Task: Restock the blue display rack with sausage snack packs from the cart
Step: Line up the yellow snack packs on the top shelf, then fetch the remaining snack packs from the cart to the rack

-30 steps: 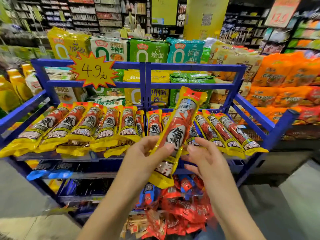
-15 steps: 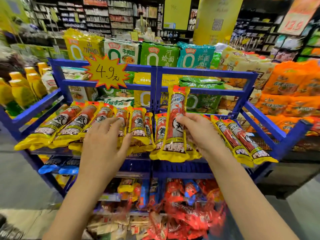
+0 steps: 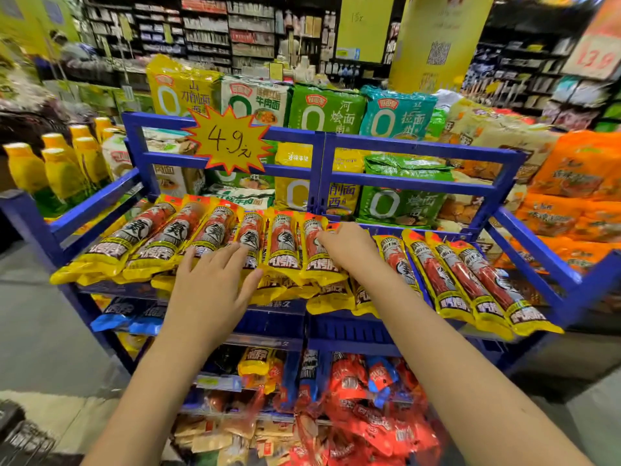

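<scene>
1. The sausage snack packs (image 3: 215,240) lie side by side in a row on the top shelf of the blue display rack (image 3: 420,148), yellow ends toward me, red ends toward 12 o'clock.
2. My left hand (image 3: 215,287) lies flat on the packs left of the middle. Its fingers are spread and almost straight, they point to 12 o'clock, and the thumb goes out to 2 o'clock. It holds nothing; it only presses on the wrappers.
3. My right hand (image 3: 349,247) is at 2 o'clock from the left one, on the packs at the middle of the row. Its fingers bend down over the upper part of a pack and touch it. I cannot tell if they really pinch it or only rest there.
4. More packs lie at 3 o'clock from my right hand, close beside it, and they reach to the right end of the shelf.
5. Both forearms come up from 6 o'clock, bare, a little apart from each other.
6. A yellow star price tag (image 3: 228,139) hangs on the back rail at 12 o'clock from my left hand.
7. The lower shelves hold red snack bags (image 3: 369,415) at 6 o'clock.
</scene>
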Motion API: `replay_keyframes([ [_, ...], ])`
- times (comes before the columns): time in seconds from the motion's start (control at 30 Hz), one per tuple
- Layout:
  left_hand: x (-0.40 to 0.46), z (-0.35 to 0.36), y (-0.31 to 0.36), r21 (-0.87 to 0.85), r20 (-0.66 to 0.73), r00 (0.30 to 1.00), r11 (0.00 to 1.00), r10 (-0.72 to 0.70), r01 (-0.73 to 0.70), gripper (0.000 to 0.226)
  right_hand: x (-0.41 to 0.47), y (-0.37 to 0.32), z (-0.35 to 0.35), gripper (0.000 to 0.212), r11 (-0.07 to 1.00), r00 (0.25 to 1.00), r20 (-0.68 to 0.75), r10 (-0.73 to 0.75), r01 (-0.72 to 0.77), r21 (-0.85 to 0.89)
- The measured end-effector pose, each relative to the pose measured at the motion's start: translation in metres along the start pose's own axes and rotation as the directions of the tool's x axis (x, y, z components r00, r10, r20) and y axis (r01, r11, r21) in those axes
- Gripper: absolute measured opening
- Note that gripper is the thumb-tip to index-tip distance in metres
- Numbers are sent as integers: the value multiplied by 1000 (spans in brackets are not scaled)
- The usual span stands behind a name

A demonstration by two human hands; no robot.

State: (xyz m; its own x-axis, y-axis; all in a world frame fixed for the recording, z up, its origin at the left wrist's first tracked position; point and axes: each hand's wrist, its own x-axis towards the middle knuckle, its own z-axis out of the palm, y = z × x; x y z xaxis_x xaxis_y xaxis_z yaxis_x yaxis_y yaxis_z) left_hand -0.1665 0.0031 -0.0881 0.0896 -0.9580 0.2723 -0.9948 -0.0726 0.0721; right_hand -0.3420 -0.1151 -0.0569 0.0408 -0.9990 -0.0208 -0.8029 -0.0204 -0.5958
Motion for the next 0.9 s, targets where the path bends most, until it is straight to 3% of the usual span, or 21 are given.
replay_keyframes([
  [0.33,1,-16,-1,-46,10,1000,999,30,-29,57,-6,4,-14,38,998,997,-29,-66,66,-12],
  [0.43,-6,-37,-11,-88,-45,999,996,-8,5,56,-18,-12,-29,36,977,978,-102,-182,168,-131],
  [0.5,-22,-52,-23,-99,-81,993,992,-87,79,54,-34,-34,-31,41,931,933,-135,-335,305,-201],
  [0.63,-87,-69,-68,-71,-102,952,957,-289,283,52,-92,-87,-5,39,755,754,-77,-652,636,-160],
  [0.73,-154,-68,-108,-36,-118,887,895,-445,444,53,-139,-115,45,34,536,537,16,-844,844,-23],
  [0.83,-223,-54,-142,28,-80,811,812,-580,583,55,-182,-133,114,36,355,339,186,-922,933,60],
  [0.9,-269,-43,-164,75,-28,767,764,-641,641,56,-211,-138,162,39,296,254,290,-923,948,114],
])
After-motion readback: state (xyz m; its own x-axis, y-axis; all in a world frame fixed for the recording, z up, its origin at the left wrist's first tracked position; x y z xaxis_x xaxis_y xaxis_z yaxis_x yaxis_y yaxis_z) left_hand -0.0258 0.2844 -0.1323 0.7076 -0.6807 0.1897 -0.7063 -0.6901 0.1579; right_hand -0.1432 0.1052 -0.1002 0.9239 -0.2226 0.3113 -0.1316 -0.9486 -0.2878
